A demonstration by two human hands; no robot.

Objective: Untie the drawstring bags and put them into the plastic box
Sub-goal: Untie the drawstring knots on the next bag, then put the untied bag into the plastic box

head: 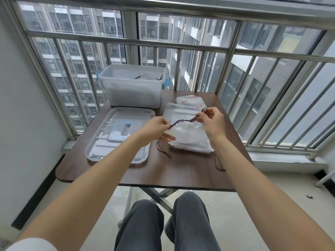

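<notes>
A white drawstring bag [188, 136] lies on top of a small pile on the brown table [181, 174]. Its dark brown cord [183, 121] stretches taut between my hands. My left hand [155, 129] pinches the cord's left end just above the bag. My right hand [213, 124] pinches the right end, where a small loop sticks up. More white bags [188, 101], one with a pink print, lie behind. The clear plastic box [132, 86] with blue clips stands at the table's far left and holds a bag with a dark cord.
The box's clear lid [117, 134] lies upside down on the table's left half, right beside my left forearm. Loose cord ends [219, 163] trail off the pile toward the front. A metal railing and window stand close behind the table. My knees are under the front edge.
</notes>
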